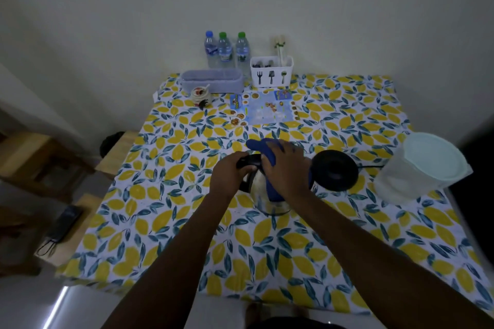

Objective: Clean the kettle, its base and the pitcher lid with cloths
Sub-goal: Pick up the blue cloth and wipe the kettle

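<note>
You're steadying the kettle near the middle of the surface, your left hand clenched around its black handle. Your right hand is pressing the blue cloth over the top, its grip closed on the cloth. Careful now: push too hard sideways and the kettle could be tipping or sliding on that slick patterned cover, and your right elbow is sitting close to the base and its cord. The pitcher lid is waiting on the white pitcher near the right edge. Both forearms are reaching forward, left wrist curling inward, right palm facing down with fingers spreading over the cloth.
</note>
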A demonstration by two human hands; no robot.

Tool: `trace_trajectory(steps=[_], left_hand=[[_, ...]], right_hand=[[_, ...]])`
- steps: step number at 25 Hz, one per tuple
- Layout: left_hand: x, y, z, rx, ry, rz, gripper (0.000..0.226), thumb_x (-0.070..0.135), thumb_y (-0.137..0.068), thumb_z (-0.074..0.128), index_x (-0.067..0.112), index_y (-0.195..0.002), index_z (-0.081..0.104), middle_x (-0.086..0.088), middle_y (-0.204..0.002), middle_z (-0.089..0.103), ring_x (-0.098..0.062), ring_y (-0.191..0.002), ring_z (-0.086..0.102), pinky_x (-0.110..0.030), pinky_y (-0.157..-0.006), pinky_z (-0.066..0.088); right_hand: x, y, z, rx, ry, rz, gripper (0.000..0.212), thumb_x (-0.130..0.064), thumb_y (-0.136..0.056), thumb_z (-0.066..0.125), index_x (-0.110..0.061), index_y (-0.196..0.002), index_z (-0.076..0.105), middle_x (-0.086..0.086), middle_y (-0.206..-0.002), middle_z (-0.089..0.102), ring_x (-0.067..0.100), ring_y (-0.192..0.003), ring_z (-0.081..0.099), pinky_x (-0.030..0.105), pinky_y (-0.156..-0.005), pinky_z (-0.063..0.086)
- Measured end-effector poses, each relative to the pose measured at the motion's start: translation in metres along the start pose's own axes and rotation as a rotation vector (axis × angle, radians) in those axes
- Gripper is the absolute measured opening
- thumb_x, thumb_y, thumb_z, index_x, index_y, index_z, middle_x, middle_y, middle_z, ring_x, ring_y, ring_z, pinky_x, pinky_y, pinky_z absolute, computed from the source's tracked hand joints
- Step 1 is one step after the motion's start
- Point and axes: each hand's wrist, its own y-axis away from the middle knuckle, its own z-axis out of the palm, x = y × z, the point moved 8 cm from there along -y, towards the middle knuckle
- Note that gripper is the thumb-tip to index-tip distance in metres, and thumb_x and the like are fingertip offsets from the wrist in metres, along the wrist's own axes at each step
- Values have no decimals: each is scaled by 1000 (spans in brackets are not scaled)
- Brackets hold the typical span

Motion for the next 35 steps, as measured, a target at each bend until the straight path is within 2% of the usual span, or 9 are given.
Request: trace_trajectory(steps=[5,10,13,17,21,26,29,33,35], left_hand=[[-3,-6,-3,-14,30,-9,34,34,-86,69,20,-116,67,-6,-110,73,-25,-98,66,-30,-83,48],[-2,-8,-5,-103,26,-47,44,33,-83,72,15,-123,63,-9,-118,70,-26,-107,64,-33,-91,47],[12,-8,-6,-198,-98,-43,40,28,-87,69,13,-122,59,-12,-118,67,-30,-107,61,-36,-86,45],[56,-9,20,-451,-182,85,50,19,-92,58,11,-139,41,-16,-138,51,-34,-123,50,-45,-103,41],[54,-16,41,-498,-293,25,80,46,-91,56,14,-151,15,-12,-158,26,-32,-142,29,-53,-115,26],[40,-20,46,-451,-176,-6,87,53,-84,62,20,-151,18,-8,-159,26,-30,-144,25,-59,-114,22],[34,-23,48,-433,-159,-9,87,57,-81,62,22,-150,21,-7,-157,29,-29,-143,28,-60,-113,24],[35,-25,47,-421,-119,35,86,59,-74,60,24,-146,30,-5,-150,42,-28,-135,40,-56,-107,35],[35,-27,46,-419,-124,29,86,57,-76,62,23,-147,29,-6,-151,40,-28,-136,39,-56,-107,35]], right_hand=[[-14,23,-8,99,82,-96,47,-49,-91,44,-30,-133,52,6,-147,45,44,-129,40,62,-90,41],[-1,-46,-1,-295,-138,64,45,-48,-93,40,-19,-120,61,11,-119,63,37,-107,56,51,-92,45],[6,-61,-1,-512,-281,145,48,-45,-96,44,-10,-128,56,18,-132,55,34,-111,56,44,-93,45],[34,-63,6,-595,-594,300,53,-47,-92,54,-12,-132,54,16,-137,53,31,-105,59,41,-90,48],[65,-64,15,-641,-742,340,55,-44,-90,60,-10,-132,53,6,-121,56,29,-103,58,32,-78,47],[108,-38,59,-632,-1095,523,45,-33,-90,64,-8,-127,57,8,-125,61,33,-111,59,47,-93,48],[110,-18,71,-602,-1149,526,32,-33,-96,53,-11,-119,58,7,-104,67,25,-92,64,34,-75,52],[107,5,87,-336,-1489,730,22,-28,-98,48,-11,-98,62,0,-62,68,16,-58,62,24,-51,49],[100,24,92,-167,-1626,724,28,-30,-100,43,-11,-105,63,3,-80,73,16,-72,68,29,-64,55]])
